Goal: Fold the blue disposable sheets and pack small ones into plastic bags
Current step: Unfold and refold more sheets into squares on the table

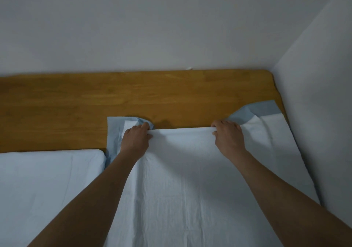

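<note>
Two hands gripping the far folded edge of the blue sheet (181, 180), stretched taut between them. Left hand (136, 138): fingers curled over the edge, pinching the sheet at its far-left part. Right hand (228, 135): fingers curled round the edge, pinching it at the far-right part. Sheet spread flat toward the near side, far edge lying over the wooden headboard (95, 102). Darker blue corners of the sheet bunched just beyond each hand, against the headboard. Second pale blue sheet (47, 180) left of the held one, flat, touching the headboard's near edge. White wall (171, 27) behind the headboard and along its right end.
</note>
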Motion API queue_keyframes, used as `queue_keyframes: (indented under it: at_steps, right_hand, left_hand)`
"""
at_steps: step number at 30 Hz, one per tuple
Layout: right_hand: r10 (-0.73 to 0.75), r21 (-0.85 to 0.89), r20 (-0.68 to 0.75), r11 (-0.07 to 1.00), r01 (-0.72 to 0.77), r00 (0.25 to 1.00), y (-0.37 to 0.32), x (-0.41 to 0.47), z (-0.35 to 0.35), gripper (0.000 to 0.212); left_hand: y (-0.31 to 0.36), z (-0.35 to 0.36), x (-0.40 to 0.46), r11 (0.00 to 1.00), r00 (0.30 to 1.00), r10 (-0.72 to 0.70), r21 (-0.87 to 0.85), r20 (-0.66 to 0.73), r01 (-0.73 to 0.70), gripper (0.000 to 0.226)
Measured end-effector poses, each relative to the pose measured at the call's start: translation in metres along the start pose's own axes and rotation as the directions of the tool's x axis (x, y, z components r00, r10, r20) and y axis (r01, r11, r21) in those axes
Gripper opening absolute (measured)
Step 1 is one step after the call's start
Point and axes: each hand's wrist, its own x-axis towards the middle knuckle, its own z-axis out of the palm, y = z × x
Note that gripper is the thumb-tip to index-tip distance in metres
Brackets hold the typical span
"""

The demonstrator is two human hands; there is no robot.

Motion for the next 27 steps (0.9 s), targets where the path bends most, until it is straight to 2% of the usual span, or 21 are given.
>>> queue_keyframes:
  at_steps: [9,15,18,23,27]
  right_hand:
    - [-0.009,-0.043,0.009,0.999,0.009,1.000,-0.003,-0.006,-0.010,0.014]
    - [0.002,-0.063,0.020,0.998,-0.001,1.000,-0.001,-0.008,-0.009,0.015]
    - [0.008,-0.070,0.029,0.998,-0.006,1.000,0.000,-0.008,-0.008,0.015]
    - [0.006,-0.062,0.034,0.998,-0.004,0.999,-0.001,-0.007,-0.005,0.016]
    - [-0.004,-0.037,0.022,0.999,0.005,1.000,0.000,-0.007,-0.001,0.021]
  left_hand:
    - [0.001,-0.008,-0.006,1.000,1.000,-0.021,0.007,0.000,0.021,0.013]
    - [-0.006,-0.011,-0.005,0.993,0.994,-0.035,0.119,0.102,0.023,0.030]
    - [-0.010,-0.013,-0.004,0.985,0.985,-0.063,0.167,0.159,0.036,0.032]
    - [-0.012,-0.015,-0.002,0.987,0.976,-0.094,0.144,0.199,0.065,0.035]
    - [-0.015,-0.015,0.001,0.974,0.963,-0.128,0.215,0.239,0.076,0.037]
